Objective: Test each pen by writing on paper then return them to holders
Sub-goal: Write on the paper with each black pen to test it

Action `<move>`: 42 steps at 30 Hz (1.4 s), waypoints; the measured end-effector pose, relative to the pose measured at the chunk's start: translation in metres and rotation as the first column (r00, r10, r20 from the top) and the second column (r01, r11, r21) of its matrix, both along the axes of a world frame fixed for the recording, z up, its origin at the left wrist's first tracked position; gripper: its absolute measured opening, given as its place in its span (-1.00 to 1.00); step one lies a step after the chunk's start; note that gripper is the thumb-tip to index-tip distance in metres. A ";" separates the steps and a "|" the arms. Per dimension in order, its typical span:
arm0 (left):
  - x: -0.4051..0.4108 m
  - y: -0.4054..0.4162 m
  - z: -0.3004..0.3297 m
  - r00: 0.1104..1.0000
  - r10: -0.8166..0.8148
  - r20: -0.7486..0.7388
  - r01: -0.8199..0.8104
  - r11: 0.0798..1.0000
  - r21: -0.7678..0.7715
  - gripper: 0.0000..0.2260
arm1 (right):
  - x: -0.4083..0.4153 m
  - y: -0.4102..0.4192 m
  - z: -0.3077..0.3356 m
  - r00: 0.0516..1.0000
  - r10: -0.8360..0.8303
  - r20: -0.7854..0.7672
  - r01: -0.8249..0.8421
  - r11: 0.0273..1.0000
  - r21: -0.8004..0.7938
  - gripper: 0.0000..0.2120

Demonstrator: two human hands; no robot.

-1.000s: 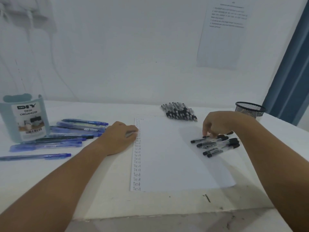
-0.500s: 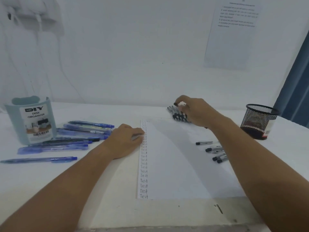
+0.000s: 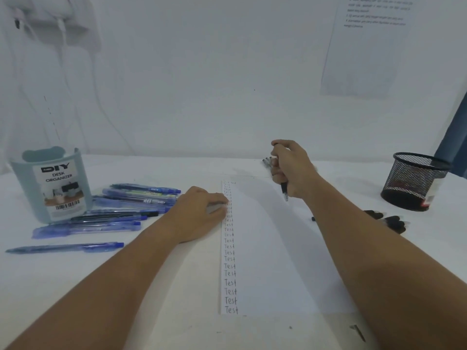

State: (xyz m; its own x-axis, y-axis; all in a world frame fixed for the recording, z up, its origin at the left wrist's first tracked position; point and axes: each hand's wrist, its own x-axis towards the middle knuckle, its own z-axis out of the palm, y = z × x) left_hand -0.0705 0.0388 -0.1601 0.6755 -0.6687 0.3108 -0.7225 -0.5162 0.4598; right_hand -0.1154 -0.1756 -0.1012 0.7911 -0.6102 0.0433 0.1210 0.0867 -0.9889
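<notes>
Black-capped slim plastic pen [image 3: 284, 190]: light, stiff, likely slippery; best gripped mid-barrel. Right hand [image 3: 290, 168] fingers curl round it; left hand [image 3: 202, 210] presses white paper sheet [image 3: 273, 248].

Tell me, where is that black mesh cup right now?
The black mesh cup stands at the far right of the table, beyond the right hand and behind a few black pens.

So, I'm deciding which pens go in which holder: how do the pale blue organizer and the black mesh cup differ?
The organizer is solid pale blue plastic with a printed label; the mesh cup is see-through black wire. The organizer looks taller, the mesh cup squatter. The organizer stands left, beside the blue pens; the mesh cup stands right, near the black pens. Both stand upright on the table.
</notes>
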 end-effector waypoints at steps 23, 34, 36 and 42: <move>0.002 -0.001 0.000 1.000 0.009 -0.021 -0.009 1.000 0.017 -0.72 | 0.044 0.008 -0.026 0.996 0.086 -0.009 -0.086 0.975 -0.205 -0.68; -0.003 0.000 0.004 0.999 0.017 -0.041 -0.017 1.000 0.019 -0.71 | 0.052 0.010 -0.043 0.982 0.184 -0.031 -0.185 0.948 -0.260 -0.74; -0.004 0.000 0.005 0.999 0.020 -0.048 -0.019 1.000 0.020 -0.71 | 0.051 0.011 -0.043 0.980 0.196 -0.027 -0.196 0.945 -0.263 -0.74; -0.006 -0.001 0.006 0.999 0.029 -0.042 -0.027 0.999 0.035 -0.72 | 0.048 0.011 -0.044 0.974 0.228 -0.011 -0.222 0.931 -0.291 -0.70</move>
